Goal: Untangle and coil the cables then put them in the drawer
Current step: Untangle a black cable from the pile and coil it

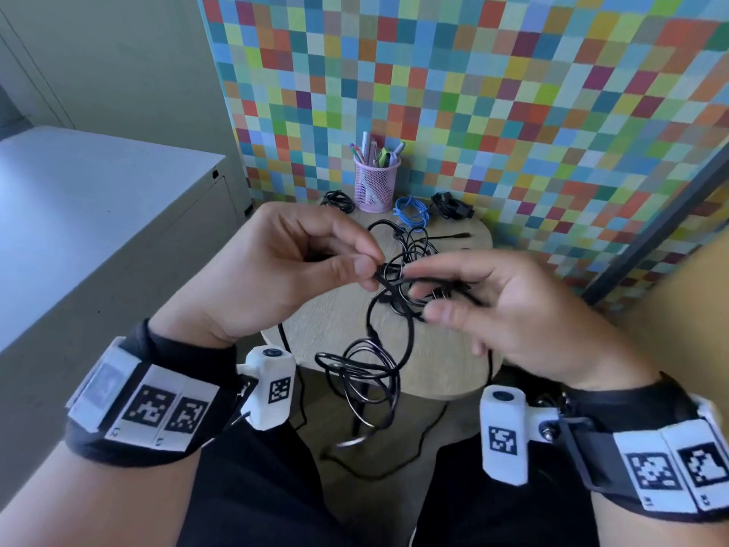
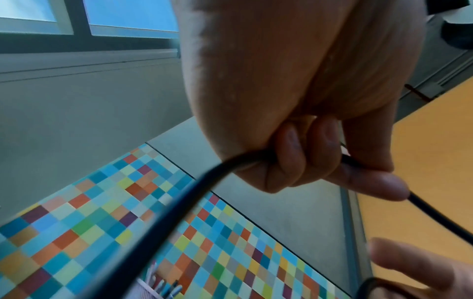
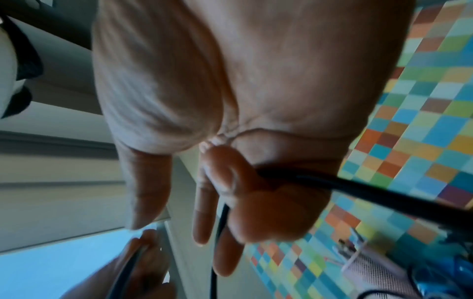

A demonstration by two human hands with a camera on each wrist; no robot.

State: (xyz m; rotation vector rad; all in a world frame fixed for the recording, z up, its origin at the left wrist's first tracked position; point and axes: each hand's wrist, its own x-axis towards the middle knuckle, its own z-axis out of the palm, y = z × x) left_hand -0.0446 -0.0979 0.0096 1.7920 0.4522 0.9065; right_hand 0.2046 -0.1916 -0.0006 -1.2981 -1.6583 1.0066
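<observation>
A tangled black cable (image 1: 388, 309) hangs between my hands above the small round wooden table (image 1: 453, 373), and its loose loops (image 1: 367, 373) dangle past the near edge. My left hand (image 1: 367, 270) pinches a strand between thumb and forefinger; the left wrist view shows the fingers of the left hand (image 2: 294, 161) curled round the cable (image 2: 179, 212). My right hand (image 1: 430, 294) is just to the right. In the right wrist view one finger of the right hand (image 3: 230, 182) curls over the cable (image 3: 384, 190) while the others stay straight.
At the table's far edge stand a pink mesh pen cup (image 1: 376, 183), a coiled blue cable (image 1: 412, 211) and two coiled black cables (image 1: 337, 201) (image 1: 451, 205). A white cabinet (image 1: 98, 215) is on the left. A chequered wall (image 1: 473, 92) is behind.
</observation>
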